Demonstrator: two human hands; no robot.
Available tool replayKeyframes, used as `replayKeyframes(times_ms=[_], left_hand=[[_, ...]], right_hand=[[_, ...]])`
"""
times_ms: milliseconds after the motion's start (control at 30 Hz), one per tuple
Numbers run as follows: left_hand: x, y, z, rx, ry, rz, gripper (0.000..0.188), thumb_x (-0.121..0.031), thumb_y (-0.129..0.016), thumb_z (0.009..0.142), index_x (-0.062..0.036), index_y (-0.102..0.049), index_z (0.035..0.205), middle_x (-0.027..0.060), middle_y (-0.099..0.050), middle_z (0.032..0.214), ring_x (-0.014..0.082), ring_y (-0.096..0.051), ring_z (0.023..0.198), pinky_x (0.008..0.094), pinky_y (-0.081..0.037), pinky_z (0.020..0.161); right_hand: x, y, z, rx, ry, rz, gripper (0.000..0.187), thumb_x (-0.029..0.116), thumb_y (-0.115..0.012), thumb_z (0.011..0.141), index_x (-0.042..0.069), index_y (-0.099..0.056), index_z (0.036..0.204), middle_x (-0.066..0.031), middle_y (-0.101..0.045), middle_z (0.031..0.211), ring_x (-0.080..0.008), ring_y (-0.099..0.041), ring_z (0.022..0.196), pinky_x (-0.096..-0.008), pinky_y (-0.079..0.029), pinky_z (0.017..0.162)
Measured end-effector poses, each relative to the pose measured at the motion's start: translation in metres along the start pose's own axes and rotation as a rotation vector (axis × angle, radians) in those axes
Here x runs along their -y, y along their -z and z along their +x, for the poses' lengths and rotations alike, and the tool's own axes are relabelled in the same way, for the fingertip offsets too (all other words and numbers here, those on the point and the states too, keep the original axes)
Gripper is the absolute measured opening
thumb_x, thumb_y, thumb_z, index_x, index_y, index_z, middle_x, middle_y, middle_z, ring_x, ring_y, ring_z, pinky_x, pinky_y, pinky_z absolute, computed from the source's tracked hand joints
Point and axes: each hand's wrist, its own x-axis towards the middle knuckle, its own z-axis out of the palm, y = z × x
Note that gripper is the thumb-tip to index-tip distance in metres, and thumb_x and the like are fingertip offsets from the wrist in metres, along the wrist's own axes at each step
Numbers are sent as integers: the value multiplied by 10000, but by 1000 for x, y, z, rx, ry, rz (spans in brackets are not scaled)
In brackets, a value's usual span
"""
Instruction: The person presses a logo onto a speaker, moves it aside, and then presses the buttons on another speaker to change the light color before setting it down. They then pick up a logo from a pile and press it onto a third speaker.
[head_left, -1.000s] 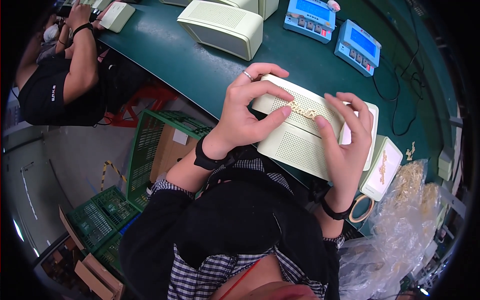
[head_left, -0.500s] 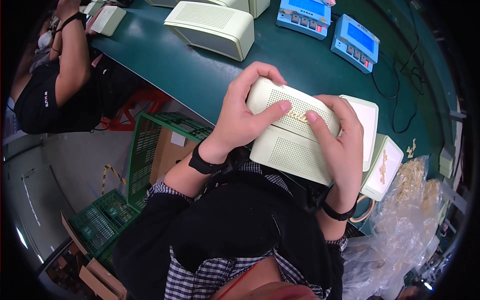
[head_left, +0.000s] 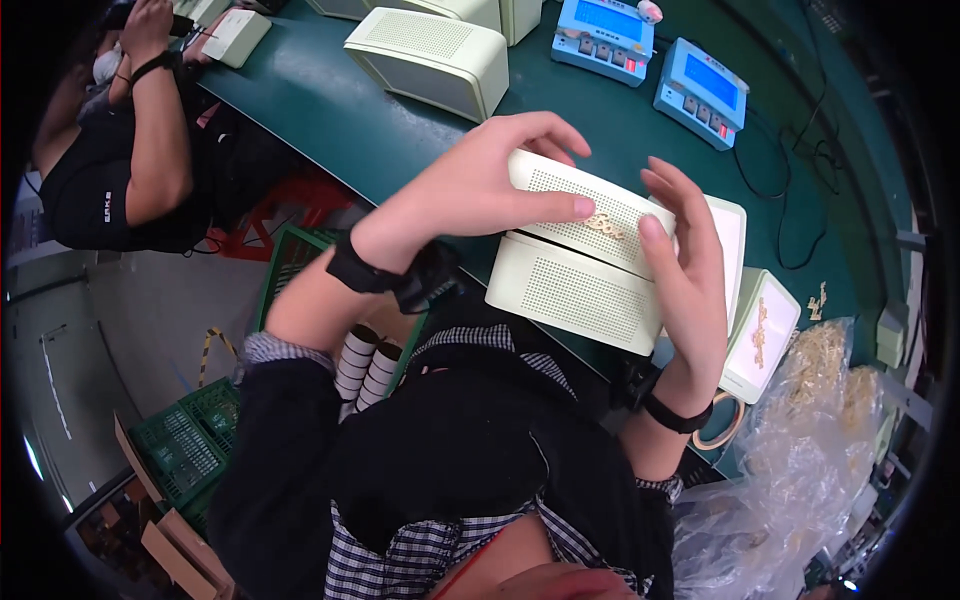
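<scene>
A cream box-shaped housing (head_left: 550,180) with a dotted grille lies in front of me, a gold script-shaped trim piece (head_left: 607,226) on its face. Over its left end is my left hand (head_left: 470,185), its thumb reaching to the trim piece and its fingers spread past the far edge. My right hand (head_left: 690,275) is at the right end, thumb by the grille, fingers apart and lifted. Neither hand is closed around the housing. A second cream housing (head_left: 575,295) lies nearer me, a narrow gap between the two. A white-faced housing (head_left: 730,235) is partly hidden behind my right hand.
More cream housings (head_left: 430,60) and two blue devices with screens (head_left: 705,90) stand on the green table (head_left: 300,85). At right are a tray with gold pieces (head_left: 760,335), a tape roll (head_left: 720,420) and plastic bags (head_left: 770,480). Another person's arm (head_left: 155,130) is at left.
Both hands have loosened from the housing and their fingers have spread away. My left wrist has swung up and left. The gap between the two housings has widened.
</scene>
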Motion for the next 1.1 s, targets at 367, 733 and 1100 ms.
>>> replayKeyframes(times_ms=[367,733,1100], left_hand=[[-37,13,26,433,312,456,503,-351,-797,802,33,-702,1113,138,-722,965,195,-683,905,305,-524,830],[-47,0,30,394,411,555,577,-462,-804,761,59,-729,998,148,-718,900,201,-685,828,304,-536,754],[-46,-7,33,356,406,593,532,-451,-792,784,49,-719,951,104,-689,816,161,-651,737,287,-503,668]], right_hand=[[-7,-1,-31,88,248,-177,836,217,-798,747,25,-400,1457,-209,-335,1527,-371,-367,1399,-455,-315,1136],[-17,-4,-34,47,279,-142,827,225,-806,742,12,-409,1436,-221,-337,1510,-394,-379,1383,-454,-356,1109],[-24,-12,-32,-3,321,-213,852,315,-815,766,-8,-394,1432,-233,-315,1508,-403,-389,1371,-447,-371,1097]])
